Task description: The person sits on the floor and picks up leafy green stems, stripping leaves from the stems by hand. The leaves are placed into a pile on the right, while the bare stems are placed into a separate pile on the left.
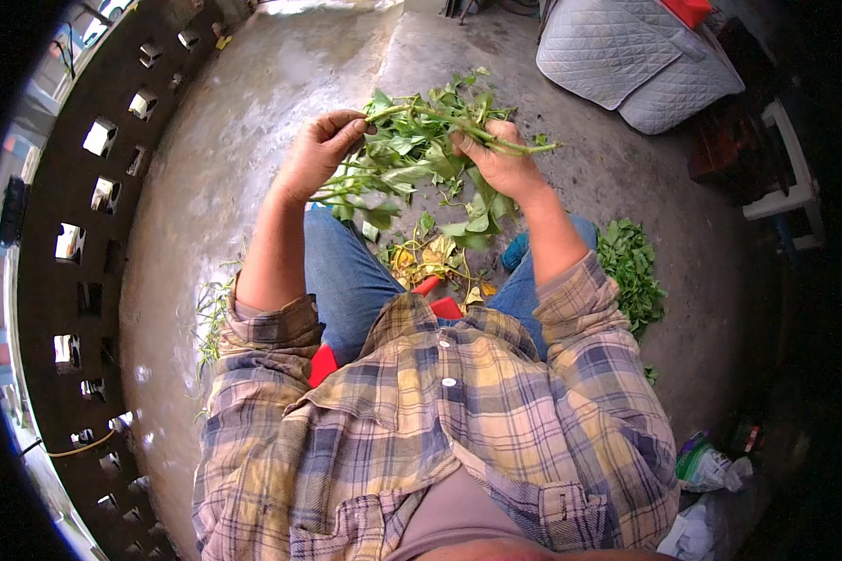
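Observation:
A leafy green vine (421,109) stretches between my two hands, its thick stem running roughly crosswise. My left hand (326,149) pinches the stem at its left end between thumb and fingers. Farther along, my right hand (504,160) grips the vine, with the stem's tip poking out to the right and broad leaves (483,214) hanging below. Behind and beneath the hands is a mass of green leaves and stems (396,151); where it rests is partly hidden. Yellowed leaves and vine scraps (431,256) lie on the floor between my legs.
A heap of picked green leaves (630,273) lies to the right, and thin green stems (214,319) to the left. A red seat (323,365) shows under me. There is a perforated wall (70,189) at left and a grey quilted cover (610,52) at upper right.

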Demonstrator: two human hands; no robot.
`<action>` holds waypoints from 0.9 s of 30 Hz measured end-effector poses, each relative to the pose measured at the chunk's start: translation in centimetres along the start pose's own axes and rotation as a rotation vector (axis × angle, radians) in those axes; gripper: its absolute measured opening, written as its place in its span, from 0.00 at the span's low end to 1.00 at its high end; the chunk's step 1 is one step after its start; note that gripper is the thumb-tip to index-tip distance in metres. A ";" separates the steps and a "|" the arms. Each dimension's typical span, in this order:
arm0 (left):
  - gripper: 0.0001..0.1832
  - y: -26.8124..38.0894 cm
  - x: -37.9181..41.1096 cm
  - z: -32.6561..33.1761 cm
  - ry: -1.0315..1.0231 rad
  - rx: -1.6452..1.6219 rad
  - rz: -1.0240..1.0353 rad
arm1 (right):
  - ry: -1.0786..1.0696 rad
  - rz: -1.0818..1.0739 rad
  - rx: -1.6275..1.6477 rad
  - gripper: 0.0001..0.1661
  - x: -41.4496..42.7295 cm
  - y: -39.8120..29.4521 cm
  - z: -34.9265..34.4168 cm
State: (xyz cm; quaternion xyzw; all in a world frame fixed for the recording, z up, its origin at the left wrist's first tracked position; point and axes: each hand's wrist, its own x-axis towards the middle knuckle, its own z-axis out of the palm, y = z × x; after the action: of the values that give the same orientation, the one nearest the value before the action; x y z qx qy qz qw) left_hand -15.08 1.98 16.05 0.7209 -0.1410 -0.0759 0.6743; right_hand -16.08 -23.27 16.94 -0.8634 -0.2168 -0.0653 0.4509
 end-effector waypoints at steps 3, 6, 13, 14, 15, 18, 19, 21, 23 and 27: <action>0.11 0.9 -0.5 -1.8 -0.152 0.155 0.049 | -0.273 -0.097 -0.078 0.17 -0.3 -0.6 -1.7; 0.11 1.2 -1.4 -4.3 0.049 0.308 0.077 | -0.317 -0.026 -0.024 0.17 -1.2 0.5 -3.8; 0.12 1.8 -2.8 -8.9 0.256 0.205 0.080 | 0.015 0.317 -0.017 0.09 -3.9 4.2 -7.1; 0.12 1.3 -2.3 -8.2 0.250 0.168 0.073 | 0.051 0.210 0.121 0.07 -3.6 4.7 -5.8; 0.12 1.2 -1.7 -6.9 0.233 0.125 0.062 | 0.139 0.105 0.229 0.07 -3.2 5.0 -4.2; 0.11 1.4 -0.6 -3.2 0.193 0.090 0.086 | 0.146 0.083 0.290 0.11 -1.9 1.7 -0.6; 0.11 0.8 -0.1 -2.2 0.193 0.125 0.119 | 0.184 -0.067 0.300 0.13 -1.4 1.5 0.9; 0.11 0.0 0.4 0.0 0.210 0.092 0.104 | 0.255 -0.165 0.181 0.15 -0.4 0.6 2.9; 0.11 0.0 0.5 2.1 0.156 0.110 0.070 | 0.301 -0.227 0.329 0.15 0.5 0.2 5.0; 0.10 -1.2 0.6 4.0 0.186 0.089 0.095 | 0.168 0.001 0.312 0.16 0.6 -1.5 4.7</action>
State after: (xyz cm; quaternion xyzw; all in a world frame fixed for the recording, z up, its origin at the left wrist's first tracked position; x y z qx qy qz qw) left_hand -15.57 -2.00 14.59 0.7466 -0.1152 0.0298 0.6545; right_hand -16.55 -18.59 15.49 -0.7746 -0.1855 -0.1025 0.5959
